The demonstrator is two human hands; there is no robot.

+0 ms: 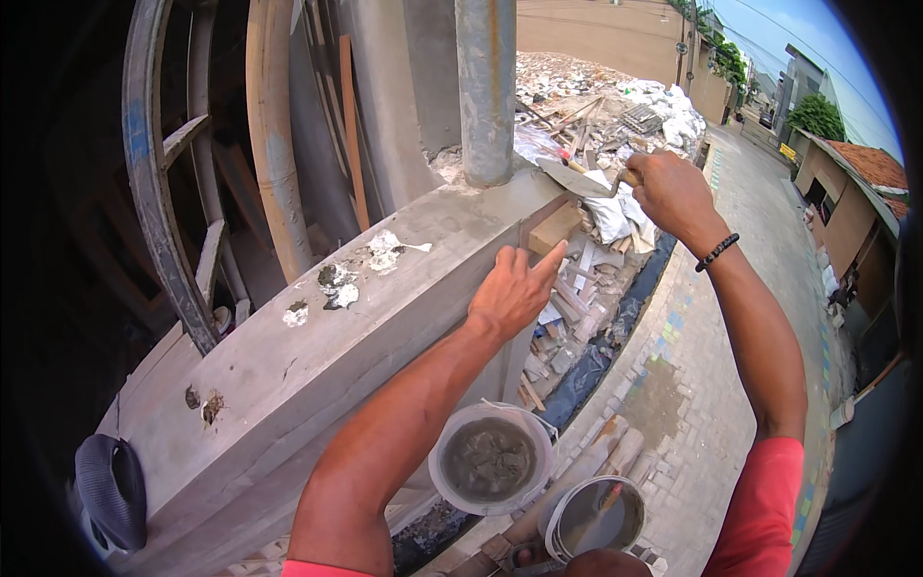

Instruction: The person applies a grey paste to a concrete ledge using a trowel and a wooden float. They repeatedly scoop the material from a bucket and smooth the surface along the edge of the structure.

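Observation:
My right hand (663,188) grips the handle of a pointed metal trowel (572,178), whose blade is over the far end of the concrete ledge (336,356), beside a rusty steel post (486,96). My left hand (514,288) is at the outer side of the ledge with fingers apart, the index finger stretched toward a wooden block (556,229); whether it touches the concrete is unclear. Dried white and grey patches (385,252) mark the ledge top. Below my left arm hangs or stands a bucket of wet grey mix (488,460); a second bucket (591,524) is lower right.
A curved-looking ladder (154,173) and wooden poles (274,144) stand left. A dark grey cloth item (108,486) lies on the ledge. Below are debris (635,106), a dark gutter (625,317), poles and a paved lane (731,221) lined with low buildings (846,202).

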